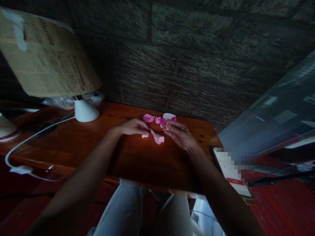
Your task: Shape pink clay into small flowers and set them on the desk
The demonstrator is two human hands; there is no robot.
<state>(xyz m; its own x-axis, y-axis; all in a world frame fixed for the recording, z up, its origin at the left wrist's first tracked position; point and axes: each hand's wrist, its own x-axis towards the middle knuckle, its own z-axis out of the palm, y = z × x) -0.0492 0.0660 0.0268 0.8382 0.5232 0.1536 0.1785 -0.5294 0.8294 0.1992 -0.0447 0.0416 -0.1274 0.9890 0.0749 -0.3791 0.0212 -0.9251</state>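
Observation:
My right hand [180, 135] pinches a small pale pink lump [167, 126], perhaps modelling clay, between thumb and fingers. My left hand [133, 127] rests low over the wooden table with its fingers apart, their tips close to a flat pale pink piece [145, 135]; whether they touch it is unclear. Between the two hands lies a longer, crumpled-looking pink piece [157, 137]. Behind them sit a round pink dish-like piece [148, 118], a small pink cup-like piece [157, 120] and a white rounded piece [168, 116], with darker magenta bits near my right fingers.
A lamp with a paper-covered shade [54, 55] and white base [86, 110] stands on the table [152, 167] at left, its white cord [31, 136] trailing over the front edge. A tablet-like screen [227, 170] lies at the right edge. A dark brick wall [187, 59] rises behind.

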